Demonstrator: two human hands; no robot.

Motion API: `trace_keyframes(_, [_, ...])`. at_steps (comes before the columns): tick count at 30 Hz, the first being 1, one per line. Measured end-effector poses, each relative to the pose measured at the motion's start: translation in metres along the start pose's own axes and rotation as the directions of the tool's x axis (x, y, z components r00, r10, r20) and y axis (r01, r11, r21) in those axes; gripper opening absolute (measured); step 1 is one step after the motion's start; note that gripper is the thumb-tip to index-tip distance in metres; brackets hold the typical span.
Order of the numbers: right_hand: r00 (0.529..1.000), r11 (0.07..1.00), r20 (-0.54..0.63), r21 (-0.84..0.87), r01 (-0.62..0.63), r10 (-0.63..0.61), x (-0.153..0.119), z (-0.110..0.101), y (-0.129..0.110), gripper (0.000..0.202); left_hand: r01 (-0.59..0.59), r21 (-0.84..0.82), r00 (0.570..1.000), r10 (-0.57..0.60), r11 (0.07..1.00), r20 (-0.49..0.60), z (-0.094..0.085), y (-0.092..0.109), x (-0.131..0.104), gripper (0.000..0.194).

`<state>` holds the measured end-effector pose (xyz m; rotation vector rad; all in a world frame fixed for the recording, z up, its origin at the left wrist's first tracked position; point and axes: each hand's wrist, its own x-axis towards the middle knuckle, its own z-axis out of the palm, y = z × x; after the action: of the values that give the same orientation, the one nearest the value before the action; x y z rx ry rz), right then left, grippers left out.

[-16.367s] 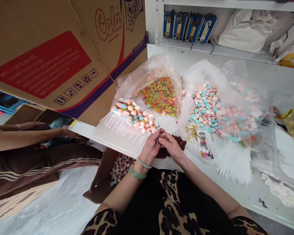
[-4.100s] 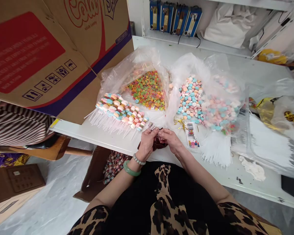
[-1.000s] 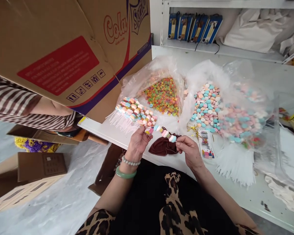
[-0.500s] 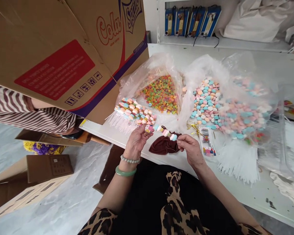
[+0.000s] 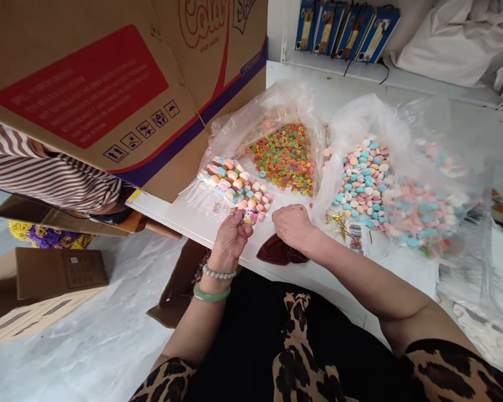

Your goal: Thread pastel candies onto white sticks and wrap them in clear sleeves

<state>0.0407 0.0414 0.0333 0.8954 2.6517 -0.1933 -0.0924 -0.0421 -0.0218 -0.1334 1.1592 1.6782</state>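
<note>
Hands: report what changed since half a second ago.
The right hand has moved left, closer to the left hand. The candy stick between them no longer shows; whether it was released, I can't tell. The left hand still pinches a printed wrapper. The brown cloth and candy-stick pile stayed put.

1. We work from a single view: a camera worn on the head.
2. We face forward and down, over the torso [image 5: 247, 352], onto the table [image 5: 171, 213].
3. We see the left hand [image 5: 230, 237] and right hand [image 5: 294, 224] at close range, near mid-frame.
4. Our wide field takes in the carton [image 5: 184, 117] upper left, shelf [image 5: 402, 78] upper right, floor [image 5: 121, 318] lower left.
</note>
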Motion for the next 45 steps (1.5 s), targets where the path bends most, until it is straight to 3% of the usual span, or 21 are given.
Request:
trace_keyframes(5, [0.998,0.999,0.053,0.027,-0.025,0.024,0.003,0.006,0.0,0.026,0.114,0.016,0.993,-0.114,0.993,0.043,-0.004,0.008,-0.001,0.012])
trace_keyframes(8, [0.981,0.975,0.012,0.115,-0.191,0.191,-0.012,0.013,0.023,0.022,0.152,0.035,0.987,-0.153,0.988,0.039,-0.009,0.01,-0.001,0.009])
trace_keyframes(10, [0.942,0.896,-0.049,0.328,-0.298,0.331,-0.028,0.021,0.042,0.017,0.16,0.059,0.985,-0.163,0.985,0.054,-0.012,0.008,-0.001,0.004])
trace_keyframes(11, [0.921,0.804,-0.066,0.514,-0.298,0.384,-0.037,0.026,0.05,0.014,0.161,0.064,0.984,-0.165,0.985,0.063,-0.014,0.007,-0.001,0.002])
trace_keyframes(13, [0.889,0.456,-0.049,0.87,-0.186,0.455,-0.054,0.039,0.062,0.011,0.157,0.046,0.984,-0.16,0.986,0.076,-0.014,0.003,-0.001,0.005])
trace_keyframes(15, [0.881,0.075,-0.025,0.997,-0.011,0.473,-0.069,0.052,0.064,0.013,0.145,0.003,0.986,-0.145,0.989,0.078,-0.01,0.0,-0.003,0.008])
trace_keyframes(16, [0.878,-0.072,-0.019,0.996,0.06,0.478,-0.075,0.059,0.062,0.014,0.141,-0.019,0.987,-0.139,0.99,0.079,-0.007,-0.001,-0.004,0.008])
trace_keyframes(18, [0.873,-0.247,-0.009,0.958,0.148,0.488,-0.084,0.068,0.055,0.015,0.144,-0.06,0.987,-0.139,0.988,0.075,0.0,-0.002,-0.007,0.007])
trace_keyframes(20, [0.872,-0.321,-0.009,0.928,0.19,0.489,-0.09,0.072,0.047,0.012,0.161,-0.095,0.986,-0.155,0.982,0.064,0.009,-0.003,-0.01,0.005])
trace_keyframes(23, [0.869,-0.349,-0.032,0.908,0.232,0.494,-0.094,0.071,0.039,0.01,0.186,-0.125,0.983,-0.184,0.975,0.025,0.02,-0.002,-0.014,0.007])
trace_keyframes(29, [0.834,-0.32,-0.094,0.896,0.309,0.544,-0.093,0.072,0.035,0.007,0.182,-0.15,0.983,-0.184,0.972,0.004,0.034,-0.007,-0.018,0.014])
trace_keyframes(36, [0.832,-0.349,-0.025,0.9,0.26,0.555,-0.086,0.079,0.027,0.01,0.161,-0.194,0.987,-0.161,0.968,0.018,0.045,-0.014,-0.022,0.013])
trace_keyframes(41, [0.814,-0.299,-0.039,0.919,0.257,0.579,-0.085,0.086,0.026,0.009,0.148,-0.186,0.989,-0.142,0.971,0.045,0.042,-0.017,-0.018,0.012])
trace_keyframes(45, [0.816,-0.213,-0.075,0.948,0.237,0.573,-0.086,0.087,0.023,0.008,0.028,-0.169,0.995,-0.011,0.985,0.098,0.037,-0.021,-0.012,0.003])
